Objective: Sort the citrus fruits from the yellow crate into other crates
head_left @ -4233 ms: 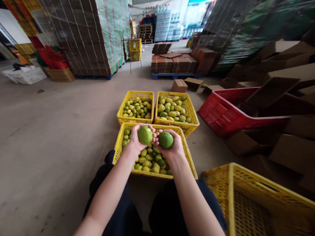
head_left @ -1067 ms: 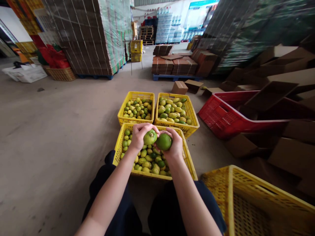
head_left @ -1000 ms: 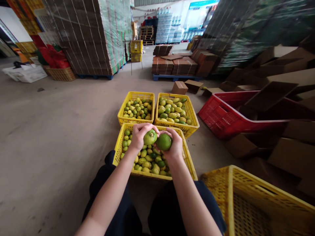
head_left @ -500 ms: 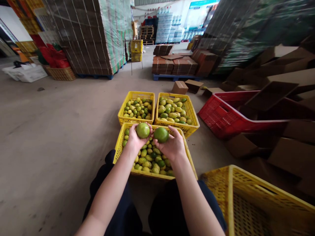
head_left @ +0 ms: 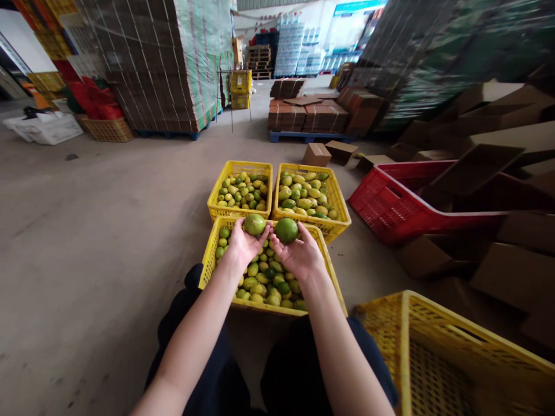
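A light green lemon [head_left: 255, 224] with a brownish mark rests in my left hand [head_left: 244, 245], its fingers curled round the fruit. Beside it my right hand [head_left: 306, 254] cups a darker green lemon [head_left: 287, 230] on its palm and fingers. The fingertips of both hands nearly meet. Both fruits are held above the near yellow crate [head_left: 333, 271], where many yellow and green lemons [head_left: 260, 283] lie loose; my hands and forearms hide part of them.
Behind stand two more yellow crates of fruit, a left one [head_left: 212, 199] and a right one [head_left: 344, 211]. A yellow crate [head_left: 406, 346] is at my right knee. Beyond it lie a red crate [head_left: 381, 202] and cardboard boxes [head_left: 511, 271]. Wrapped stacks [head_left: 147, 69] rise farther back.
Both hands have lifted the lemons slightly. The left lemon has turned, showing a marked side, and both fruits sit a little farther right and higher than before.
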{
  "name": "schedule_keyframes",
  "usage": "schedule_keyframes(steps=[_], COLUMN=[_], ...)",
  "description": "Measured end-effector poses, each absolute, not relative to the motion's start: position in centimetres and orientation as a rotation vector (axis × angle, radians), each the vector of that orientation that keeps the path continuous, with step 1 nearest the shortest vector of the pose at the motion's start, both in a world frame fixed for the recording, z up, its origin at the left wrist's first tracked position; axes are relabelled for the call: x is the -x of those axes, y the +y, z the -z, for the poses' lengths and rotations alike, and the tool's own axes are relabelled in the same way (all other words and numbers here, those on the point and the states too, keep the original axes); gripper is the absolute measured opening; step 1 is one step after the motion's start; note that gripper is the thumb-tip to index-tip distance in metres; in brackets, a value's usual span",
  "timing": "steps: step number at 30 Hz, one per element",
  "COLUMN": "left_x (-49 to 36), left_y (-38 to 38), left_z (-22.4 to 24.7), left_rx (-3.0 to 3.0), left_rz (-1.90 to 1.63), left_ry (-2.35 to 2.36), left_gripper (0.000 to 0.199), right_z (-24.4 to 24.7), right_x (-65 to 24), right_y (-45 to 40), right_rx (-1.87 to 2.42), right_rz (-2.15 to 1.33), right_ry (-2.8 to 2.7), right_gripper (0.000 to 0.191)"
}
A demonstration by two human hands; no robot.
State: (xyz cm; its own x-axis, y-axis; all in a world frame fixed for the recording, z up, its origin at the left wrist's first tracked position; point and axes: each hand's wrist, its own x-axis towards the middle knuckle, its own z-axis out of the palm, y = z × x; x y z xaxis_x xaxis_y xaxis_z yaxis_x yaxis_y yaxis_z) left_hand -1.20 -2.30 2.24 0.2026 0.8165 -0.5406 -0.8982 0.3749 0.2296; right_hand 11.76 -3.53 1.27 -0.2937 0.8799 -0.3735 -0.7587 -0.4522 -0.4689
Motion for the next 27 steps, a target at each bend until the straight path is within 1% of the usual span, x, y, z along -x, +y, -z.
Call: schedule_keyframes(steps=[5,7,9,12,15,17,20,23,27], left_x=[1.2,1.2,1.2,1.3,1.4,1.3,1.2,1.2,0.9], left_y=[-2.2,-2.2,-2.3,-2.5,-2.8,-2.8,-2.9,-3.0,-3.3], left_z=[-2.1,-2.1,-2.1,-2.4,-2.8,-2.9,-2.7,-2.5,-2.8], left_rx=[0.152,0.121,0.084,0.028,0.002,0.004,0.016,0.003,-0.126], left_rz=[-1.142,-1.128,-1.123,-1.152,-1.187,-1.196,-1.198,-1.221,-1.194], left_ry=[0.625,0.628,0.623,0.564,0.502,0.482,0.462,0.468,0.449], left_gripper=[0.041,0.043,0.042,0.037,0.031,0.022,0.011,0.014,0.027], right_z=[-1.8,-1.9,-1.8,-1.5,-1.5,-1.7,-2.1,-2.2,-1.4], right_x=[-11.5,-11.5,-11.5,-11.5,-11.4,-11.1,-10.7,-10.3,-10.0], right_y=[-3.8,-3.8,-3.7,-3.5,-3.4,-3.5,-4.0,-4.5,-4.7], right_rx=[0.767,0.763,0.752,0.788,0.880,0.914,0.932,0.977,1.042], right_rz=[-1.928,-1.927,-1.921,-1.866,-1.715,-1.575,-1.402,-1.271,-1.041], right_ry=[-0.183,-0.181,-0.224,-0.314,-0.369,-0.440,-0.642,-0.796,-0.970], right_gripper=[0.049,0.046,0.038,0.031,0.024,0.020,0.029,0.033,0.039])
